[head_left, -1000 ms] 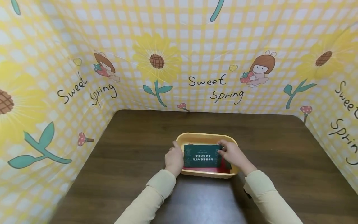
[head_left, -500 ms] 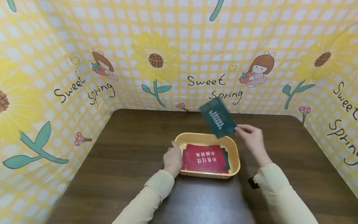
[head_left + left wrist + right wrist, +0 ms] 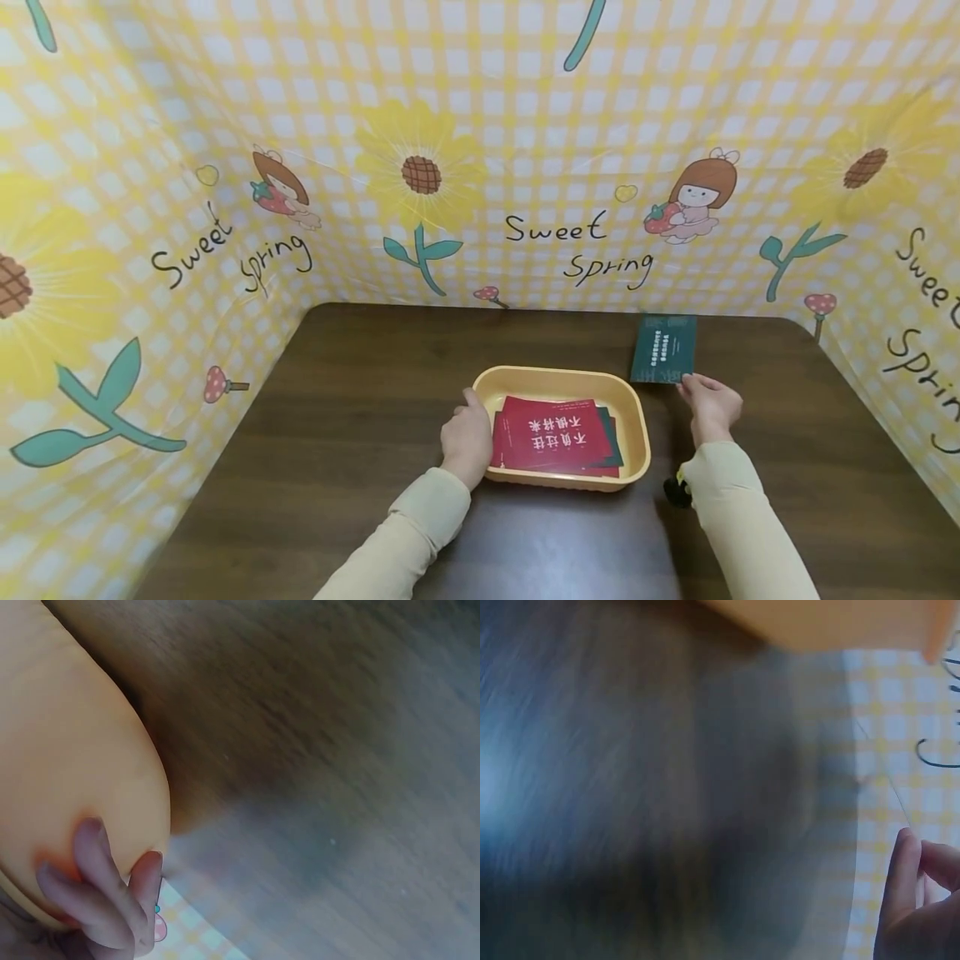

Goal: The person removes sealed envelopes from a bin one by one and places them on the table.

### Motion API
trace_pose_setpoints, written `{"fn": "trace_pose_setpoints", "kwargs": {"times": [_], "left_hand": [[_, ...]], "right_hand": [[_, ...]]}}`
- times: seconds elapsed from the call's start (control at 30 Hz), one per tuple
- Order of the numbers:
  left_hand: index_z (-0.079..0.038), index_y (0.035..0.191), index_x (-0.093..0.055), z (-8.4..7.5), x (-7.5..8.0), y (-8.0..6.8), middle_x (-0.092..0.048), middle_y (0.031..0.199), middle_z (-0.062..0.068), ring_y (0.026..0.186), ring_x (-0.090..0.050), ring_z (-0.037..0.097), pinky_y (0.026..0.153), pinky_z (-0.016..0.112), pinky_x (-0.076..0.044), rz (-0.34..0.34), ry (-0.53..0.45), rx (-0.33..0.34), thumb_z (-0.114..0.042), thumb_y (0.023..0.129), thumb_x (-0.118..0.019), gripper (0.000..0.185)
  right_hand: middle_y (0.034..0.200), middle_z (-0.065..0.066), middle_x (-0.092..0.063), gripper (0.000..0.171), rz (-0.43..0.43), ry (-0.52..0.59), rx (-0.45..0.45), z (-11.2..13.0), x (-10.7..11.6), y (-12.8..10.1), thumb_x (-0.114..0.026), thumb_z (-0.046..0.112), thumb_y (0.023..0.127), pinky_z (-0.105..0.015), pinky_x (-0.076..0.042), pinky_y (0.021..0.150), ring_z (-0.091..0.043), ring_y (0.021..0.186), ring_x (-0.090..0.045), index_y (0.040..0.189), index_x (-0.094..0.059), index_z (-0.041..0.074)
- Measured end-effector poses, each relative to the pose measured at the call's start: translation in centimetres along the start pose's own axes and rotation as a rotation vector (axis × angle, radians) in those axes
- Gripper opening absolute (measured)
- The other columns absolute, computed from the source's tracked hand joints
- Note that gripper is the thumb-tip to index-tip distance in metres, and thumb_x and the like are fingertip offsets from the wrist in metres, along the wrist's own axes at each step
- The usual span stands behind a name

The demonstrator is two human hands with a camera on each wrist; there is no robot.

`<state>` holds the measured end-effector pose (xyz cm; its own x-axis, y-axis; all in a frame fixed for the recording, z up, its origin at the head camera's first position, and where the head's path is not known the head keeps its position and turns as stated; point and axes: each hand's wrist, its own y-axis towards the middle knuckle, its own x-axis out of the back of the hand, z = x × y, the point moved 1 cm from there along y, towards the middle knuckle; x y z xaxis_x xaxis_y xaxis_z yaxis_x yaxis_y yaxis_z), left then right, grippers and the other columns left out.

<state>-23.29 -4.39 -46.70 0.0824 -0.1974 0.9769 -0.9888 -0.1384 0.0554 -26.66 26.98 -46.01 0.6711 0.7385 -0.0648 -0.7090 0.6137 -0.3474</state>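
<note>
I count one yellow tray [image 3: 634, 417] near the middle of the counter [image 3: 360, 417]. One dark green card [image 3: 663, 348] lies on the counter, far right of the tray. Inside the tray I see one red card [image 3: 558, 433] on top, with at least one green card edge [image 3: 614, 442] beneath; the rest of the stack is hidden. Two hands show.

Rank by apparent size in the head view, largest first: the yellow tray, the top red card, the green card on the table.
1. yellow tray
2. top red card
3. green card, though it lies farther from the camera, so the two cards may really be alike.
</note>
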Motion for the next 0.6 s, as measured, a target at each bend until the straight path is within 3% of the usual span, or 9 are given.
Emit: {"fn": "trace_pose_setpoints", "kwargs": {"times": [0.03,0.13,0.23,0.33,0.43,0.5,0.6], "left_hand": [[0.006,0.131,-0.040,0.0,0.0,0.0,-0.064,0.083,0.020,0.066,-0.069,0.027,0.061,0.038,-0.057,-0.003,0.003,-0.003,-0.007,0.092,-0.055,0.043],[0.006,0.130,-0.041,0.1,0.0,0.0,-0.064,0.083,0.021,0.066,-0.068,0.027,0.060,0.038,-0.057,-0.018,0.008,-0.012,-0.006,0.091,-0.056,0.043],[0.006,0.130,-0.042,0.0,-0.1,0.1,-0.063,0.083,0.021,0.065,-0.068,0.026,0.060,0.037,-0.057,-0.020,0.017,-0.016,-0.007,0.091,-0.057,0.044],[0.005,0.130,-0.041,0.0,-0.2,0.1,-0.063,0.082,0.020,0.065,-0.068,0.026,0.060,0.037,-0.056,-0.026,0.013,-0.015,-0.007,0.091,-0.057,0.044],[0.005,0.130,-0.041,0.0,-0.1,0.1,-0.063,0.081,0.019,0.064,-0.068,0.026,0.060,0.037,-0.056,-0.028,0.012,-0.008,-0.007,0.091,-0.057,0.044],[0.005,0.130,-0.041,0.1,-0.1,0.1,-0.063,0.081,0.019,0.063,-0.068,0.026,0.059,0.037,-0.056,-0.027,0.011,-0.006,-0.007,0.090,-0.058,0.045],[0.005,0.130,-0.042,0.1,-0.1,0.0,-0.063,0.082,0.020,0.064,-0.068,0.026,0.059,0.037,-0.056,-0.021,0.000,-0.001,-0.007,0.090,-0.058,0.044]], "right_hand": [[0.069,0.008,-0.057,0.008,-0.003,-0.022,0.023,-0.2,0.0,0.1,-0.063,0.000,0.087,-0.014,-0.055,0.069,0.006,0.051,-0.061,0.091,-0.067,0.005],[0.089,-0.003,-0.056,0.030,0.000,-0.110,0.070,-0.7,-0.1,0.5,-0.058,-0.001,0.088,-0.011,-0.053,0.067,0.010,0.050,-0.057,0.116,-0.059,-0.009],[0.102,-0.013,-0.057,0.040,0.001,-0.201,0.096,-0.9,-0.1,0.7,-0.056,0.001,0.088,-0.008,-0.050,0.059,0.011,0.047,-0.054,0.124,-0.053,-0.015],[0.079,-0.003,-0.063,0.040,-0.017,-0.306,0.126,-1.1,0.2,0.7,-0.056,0.004,0.088,-0.007,-0.045,0.051,0.012,0.044,-0.051,0.123,-0.055,-0.014],[0.054,0.013,-0.053,0.038,-0.035,-0.342,0.148,-1.2,0.3,0.8,-0.058,0.005,0.087,-0.007,-0.043,0.048,0.011,0.042,-0.051,0.120,-0.057,-0.012],[0.054,0.017,-0.047,0.037,-0.029,-0.305,0.151,-1.3,0.3,0.8,-0.058,0.003,0.087,-0.007,-0.045,0.050,0.011,0.043,-0.052,0.120,-0.055,-0.013],[0.066,0.011,-0.053,0.035,-0.040,-0.253,0.133,-1.4,0.2,0.9,-0.057,0.003,0.089,-0.007,-0.047,0.054,0.012,0.046,-0.053,0.121,-0.056,-0.012]]}}
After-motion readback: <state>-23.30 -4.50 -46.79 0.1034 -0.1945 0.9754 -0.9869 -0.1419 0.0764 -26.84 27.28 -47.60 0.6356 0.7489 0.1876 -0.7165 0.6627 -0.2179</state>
